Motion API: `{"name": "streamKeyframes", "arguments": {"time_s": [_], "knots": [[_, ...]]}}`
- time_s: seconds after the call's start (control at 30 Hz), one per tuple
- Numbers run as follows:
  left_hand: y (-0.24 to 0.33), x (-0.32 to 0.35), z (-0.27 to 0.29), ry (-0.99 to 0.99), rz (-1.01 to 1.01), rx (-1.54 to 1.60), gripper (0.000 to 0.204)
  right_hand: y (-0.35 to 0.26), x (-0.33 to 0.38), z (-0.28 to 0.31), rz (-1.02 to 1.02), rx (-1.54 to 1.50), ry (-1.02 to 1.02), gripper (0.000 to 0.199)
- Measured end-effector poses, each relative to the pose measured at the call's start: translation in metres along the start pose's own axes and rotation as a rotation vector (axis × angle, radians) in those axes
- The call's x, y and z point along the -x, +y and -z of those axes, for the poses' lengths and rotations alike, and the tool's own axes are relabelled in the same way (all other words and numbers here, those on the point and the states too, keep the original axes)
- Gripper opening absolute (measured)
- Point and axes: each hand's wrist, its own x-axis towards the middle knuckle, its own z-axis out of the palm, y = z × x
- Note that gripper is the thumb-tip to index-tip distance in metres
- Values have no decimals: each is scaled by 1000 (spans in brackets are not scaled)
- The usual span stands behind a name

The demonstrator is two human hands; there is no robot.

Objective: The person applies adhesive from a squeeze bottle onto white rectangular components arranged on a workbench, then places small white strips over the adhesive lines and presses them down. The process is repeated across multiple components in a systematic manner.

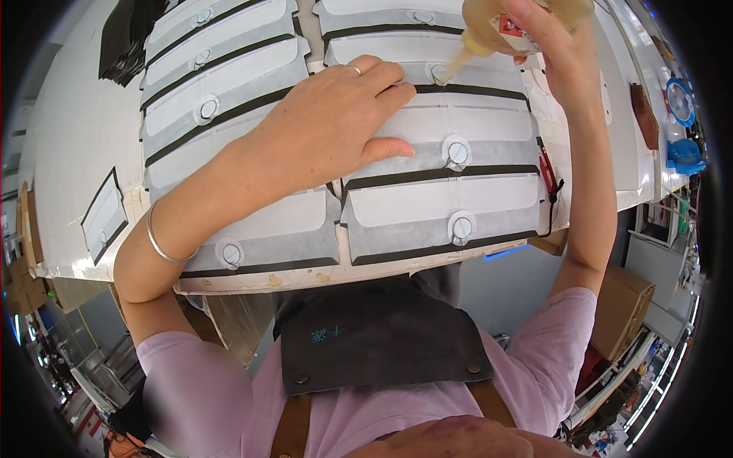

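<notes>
"What is the right hand (563,57) doing over there?"

"It's gripping a squeeze bottle (486,17), fingers wrapping round the body. The bottle is tilting, and its spout (460,59) is pointing down and left at a pale disc (437,72). That disc is sitting on a white-and-grey panel (492,79), in the right-hand column, third up from the near edge of the tabletop (65,191)."

"Is the spout touching?"

"It's reaching the disc's edge, but I can't tell touching from just above."

"And the left hand (343,114)?"

"Holding nothing that I can see. It's lying across the panels, fingers bending loosely, thumb standing apart, fingertips resting near that panel's black strip (475,89)."

"So which step are we watching?"

"I'm guessing liquid, perhaps glue, is being applied at the disc, though I'm not seeing a drop."

"What is the next move calling for?"

"A small, even squeeze, I'd say, with the left hand steadying the panel, then a clean lift without dripping. A red-handled tool (545,168) is lying near the tabletop's right edge, out of the way."
</notes>
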Motion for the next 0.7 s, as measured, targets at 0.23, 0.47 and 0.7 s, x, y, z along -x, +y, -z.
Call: {"name": "streamKeyframes", "arguments": {"time_s": [0.23,0.47,0.7], "knots": [[0,0,-1,8,-13,-4,59,8,9,-1,67,-8,69,54],[0,1,0,-3,0,5,60,15,15,5,61,42,136,56],[-3,0,-1,-2,-18,21,61,33,29,103,147,-36,339,33]]}}
